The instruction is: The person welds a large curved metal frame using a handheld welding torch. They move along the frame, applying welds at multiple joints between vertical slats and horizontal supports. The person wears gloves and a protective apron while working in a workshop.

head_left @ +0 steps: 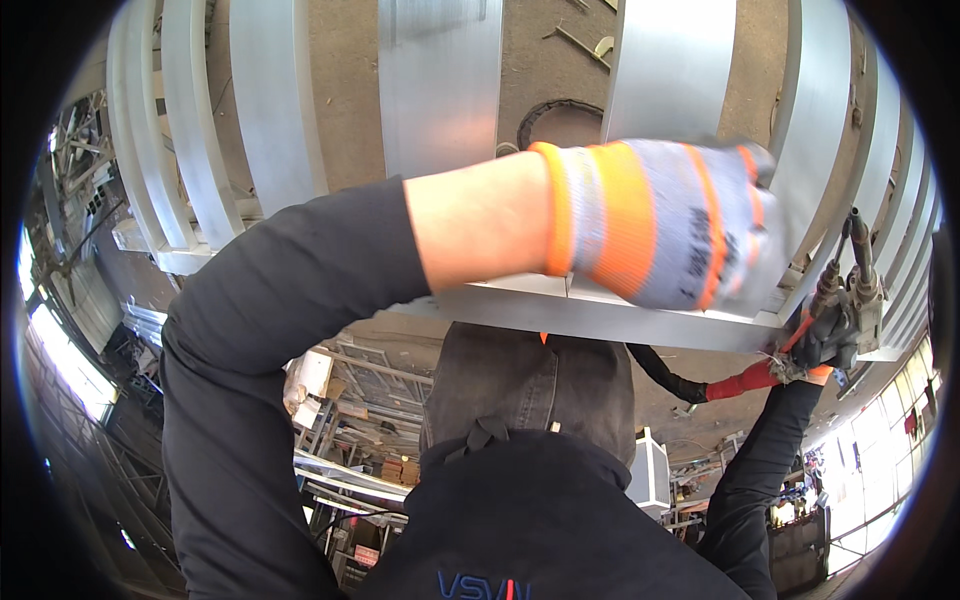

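My left hand (690, 228), in a grey and orange knit glove with a dark coated palm side, reaches across to the right above the metal frame (600, 314). Motion smears its fingers, which bend away at the far side, so whether they hold anything is hidden. At the right end of the near rail, my right hand (828, 338), in a dark glove, is wrapped around a welding torch (862, 285). The torch's metal tips point up and away from me. A red and black hose (740, 382) runs leftward from that hand below the rail.
Flat silver metal slats (440, 90) run away from me off the near rail, with brown floor between them. A dark curved hose (560, 108) lies on that floor. Stacked metal stock (375, 375) and a white box (652, 470) stand behind and below me.
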{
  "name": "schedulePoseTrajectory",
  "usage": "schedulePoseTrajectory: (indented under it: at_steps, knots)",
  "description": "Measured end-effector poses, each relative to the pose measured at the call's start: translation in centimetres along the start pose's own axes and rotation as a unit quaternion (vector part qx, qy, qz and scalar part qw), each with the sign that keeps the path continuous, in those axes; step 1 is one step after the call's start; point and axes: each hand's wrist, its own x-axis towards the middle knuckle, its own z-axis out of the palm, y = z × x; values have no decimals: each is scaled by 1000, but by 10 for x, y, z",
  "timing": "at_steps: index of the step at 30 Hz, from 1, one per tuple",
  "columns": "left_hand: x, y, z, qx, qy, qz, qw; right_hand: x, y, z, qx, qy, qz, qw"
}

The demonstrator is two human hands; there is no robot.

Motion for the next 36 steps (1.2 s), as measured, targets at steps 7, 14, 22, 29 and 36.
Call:
schedulePoseTrajectory:
  at_steps: [7, 14, 22, 29, 36]
  knots:
    - [4, 5, 7, 53, -263, -33, 963, 0, -1, -2, 2, -5, -2, 1000]
    - [7, 4, 11, 72, -308, -14, 948, -4, -1, -3, -4, -8, 0, 1000]
    - [13, 8, 2, 50, -168, -52, 983, -7, -3, -3, -3, -8, -1, 1000]
    - [2, 0, -6, 58, -31, -11, 998, -6, -5, 0, -7, -12, 3, 1000]
    - [-6, 5, -4, 67, 25, -17, 997, -6, -9, 0, -6, -14, 3, 1000]
